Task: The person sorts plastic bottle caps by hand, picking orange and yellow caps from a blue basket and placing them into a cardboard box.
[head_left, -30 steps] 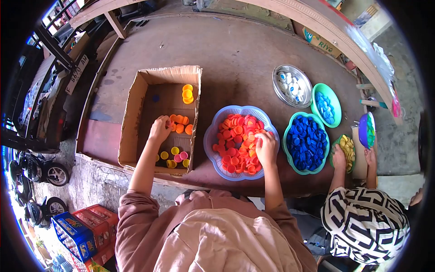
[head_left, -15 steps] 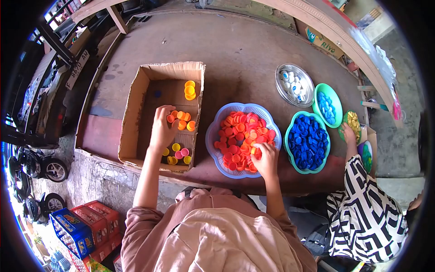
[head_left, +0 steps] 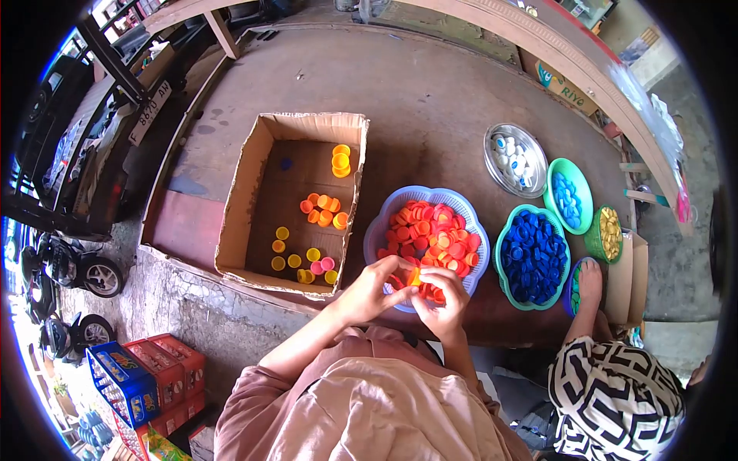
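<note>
My left hand [head_left: 373, 290] and my right hand [head_left: 446, 301] meet over the near side of a lavender basket [head_left: 482, 265]. Their fingertips are closed around a small orange bottle cap [head_left: 416, 276] between them. Beneath and beyond my fingers, the basket holds a heap of red and orange caps [head_left: 430, 223]. To the left stands an open cardboard box [head_left: 244, 184]. Inside it lie a group of orange caps [head_left: 324, 210], a row of yellow-orange caps [head_left: 341, 161], and several yellow and pink caps [head_left: 314, 267] near its front.
Right of the basket are a teal basket of dark blue caps [head_left: 532, 257], a metal bowl [head_left: 492, 177] with white caps, a green bowl [head_left: 586, 192] with light blue pieces, and a small green basket [head_left: 593, 244] with yellow pieces. A co-worker's hand [head_left: 590, 283] reaches into a purple-rimmed bowl.
My left hand has left the cardboard box and joined my right hand at the basket. My right hand has drawn nearer to me. The co-worker's hand has moved from the yellow pieces to a nearer bowl.
</note>
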Tool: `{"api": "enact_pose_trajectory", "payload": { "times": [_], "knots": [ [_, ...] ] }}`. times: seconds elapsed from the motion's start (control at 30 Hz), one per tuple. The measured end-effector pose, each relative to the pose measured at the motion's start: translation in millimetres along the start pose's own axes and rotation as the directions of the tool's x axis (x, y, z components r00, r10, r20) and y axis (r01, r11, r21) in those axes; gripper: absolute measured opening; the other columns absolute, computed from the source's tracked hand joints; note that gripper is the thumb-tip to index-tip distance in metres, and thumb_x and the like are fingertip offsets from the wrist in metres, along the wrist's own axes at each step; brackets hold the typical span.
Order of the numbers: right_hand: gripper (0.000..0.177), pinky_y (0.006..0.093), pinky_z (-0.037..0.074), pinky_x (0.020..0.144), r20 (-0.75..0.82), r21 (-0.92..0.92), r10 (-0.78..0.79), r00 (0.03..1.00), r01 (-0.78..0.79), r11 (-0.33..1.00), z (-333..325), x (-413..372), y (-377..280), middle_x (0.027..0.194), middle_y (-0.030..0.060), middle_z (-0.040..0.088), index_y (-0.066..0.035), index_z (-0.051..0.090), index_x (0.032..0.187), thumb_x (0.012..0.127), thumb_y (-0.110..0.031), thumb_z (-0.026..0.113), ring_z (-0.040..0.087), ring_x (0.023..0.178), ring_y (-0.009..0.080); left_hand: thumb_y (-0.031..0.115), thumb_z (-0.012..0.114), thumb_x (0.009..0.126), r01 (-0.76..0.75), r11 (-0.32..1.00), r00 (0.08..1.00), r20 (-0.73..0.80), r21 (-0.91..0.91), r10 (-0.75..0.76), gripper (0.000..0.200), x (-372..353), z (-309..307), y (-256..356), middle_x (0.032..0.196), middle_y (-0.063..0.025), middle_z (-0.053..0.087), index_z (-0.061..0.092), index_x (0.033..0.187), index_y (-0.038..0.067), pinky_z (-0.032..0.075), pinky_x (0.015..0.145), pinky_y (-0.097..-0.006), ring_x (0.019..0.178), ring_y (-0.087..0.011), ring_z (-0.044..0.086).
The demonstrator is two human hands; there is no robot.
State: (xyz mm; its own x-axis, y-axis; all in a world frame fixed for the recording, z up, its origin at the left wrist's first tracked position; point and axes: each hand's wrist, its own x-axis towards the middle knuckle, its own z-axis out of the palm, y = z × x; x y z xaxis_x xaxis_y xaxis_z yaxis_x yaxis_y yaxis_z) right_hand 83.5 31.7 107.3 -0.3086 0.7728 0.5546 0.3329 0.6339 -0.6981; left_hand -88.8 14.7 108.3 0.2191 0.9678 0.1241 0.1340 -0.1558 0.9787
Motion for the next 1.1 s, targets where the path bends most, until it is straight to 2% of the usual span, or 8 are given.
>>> {"api": "enact_pose_trajectory", "payload": {
  "times": [0.13,0.27,0.33,0.43,0.63,0.87,1.0,1.1],
  "knots": [
    [0.038,0.0362,0.050,0.082,-0.002,-0.024,0.016,1.000,-0.016,1.000,10,5,-1,0.099,0.0150,0.063,0.000,0.060,0.100,0.065,-0.001,0.075,0.062,0.091,0.0284,0.010,0.072,0.076,0.043,0.996,0.991,-0.128,0.076,-0.033,0.030,1,-34,-3,0.090,-0.0113,0.061,0.057,0.099,-0.001,0.051,0.071,-0.0309,0.081,-0.0199,0.062],
    [0.034,0.0377,0.050,0.080,0.038,-0.079,0.098,0.994,-0.095,0.992,1,-4,21,0.101,0.0154,0.060,-0.001,0.060,0.102,0.071,-0.001,0.071,0.061,0.093,0.0305,0.002,0.071,0.071,0.170,0.920,0.889,-0.459,0.354,0.012,0.029,9,-104,-36,0.090,-0.0116,0.060,0.059,0.098,0.001,0.052,0.070,-0.0319,0.081,-0.0219,0.062],
    [0.032,0.0378,0.049,0.079,0.020,-0.119,0.152,0.988,-0.149,0.982,-5,-9,29,0.099,0.0155,0.060,0.000,0.060,0.102,0.071,-0.001,0.069,0.060,0.091,0.0310,0.002,0.070,0.070,0.222,0.786,0.904,-0.425,0.577,0.057,0.030,11,-142,-75,0.091,-0.0126,0.059,0.059,0.098,0.003,0.052,0.071,-0.0332,0.081,-0.0253,0.062],
    [0.030,0.0382,0.048,0.081,0.044,-0.141,0.203,0.978,-0.196,0.971,-8,-15,36,0.099,0.0154,0.059,0.000,0.059,0.101,0.073,-0.001,0.068,0.059,0.092,0.0308,0.010,0.070,0.072,0.311,0.668,0.937,-0.334,0.676,-0.099,0.028,18,-174,-118,0.096,-0.0091,0.059,0.060,0.098,0.008,0.050,0.079,-0.0352,0.090,-0.0250,0.059],
    [0.030,0.0376,0.048,0.082,0.087,-0.205,0.243,0.966,-0.222,0.953,-9,-20,43,0.100,0.0149,0.058,-0.002,0.060,0.102,0.073,-0.002,0.067,0.059,0.094,0.0305,0.013,0.066,0.071,0.310,0.412,0.951,-0.273,0.857,-0.147,0.029,36,-166,-132,0.100,-0.0043,0.060,0.063,0.100,0.018,0.045,0.085,-0.0409,0.100,-0.0261,0.056],
    [0.027,0.0408,0.046,0.080,-0.054,-0.328,0.315,0.948,-0.315,0.891,-17,-28,92,0.095,0.0132,0.058,-0.003,0.061,0.097,0.070,-0.003,0.067,0.057,0.089,0.0320,0.010,0.064,0.071,0.334,0.426,0.941,-0.276,0.841,-0.193,0.039,35,-163,-140,0.107,-0.0048,0.060,0.061,0.108,0.020,0.044,0.089,-0.0410,0.105,-0.0261,0.055],
    [0.018,0.0401,0.041,0.078,0.095,-0.583,0.289,0.953,-0.182,0.792,-6,-18,116,0.091,0.0073,0.058,-0.010,0.066,0.088,0.071,-0.015,0.070,0.053,0.088,0.0269,0.012,0.066,0.069,0.363,0.458,0.931,-0.334,0.812,-0.147,0.048,34,-164,-132,0.115,-0.0078,0.057,0.057,0.115,0.016,0.043,0.092,-0.0412,0.107,-0.0289,0.053],
    [0.032,0.0417,0.039,0.082,0.313,-0.736,0.471,0.825,-0.103,0.669,9,-10,110,0.098,0.0062,0.059,-0.012,0.068,0.096,0.068,-0.026,0.071,0.052,0.095,0.0245,0.009,0.068,0.073,0.307,0.626,0.922,-0.386,0.717,-0.010,0.047,28,-159,-102,0.116,-0.0095,0.055,0.055,0.117,0.012,0.046,0.089,-0.0383,0.103,-0.0283,0.055]
  ]
}}
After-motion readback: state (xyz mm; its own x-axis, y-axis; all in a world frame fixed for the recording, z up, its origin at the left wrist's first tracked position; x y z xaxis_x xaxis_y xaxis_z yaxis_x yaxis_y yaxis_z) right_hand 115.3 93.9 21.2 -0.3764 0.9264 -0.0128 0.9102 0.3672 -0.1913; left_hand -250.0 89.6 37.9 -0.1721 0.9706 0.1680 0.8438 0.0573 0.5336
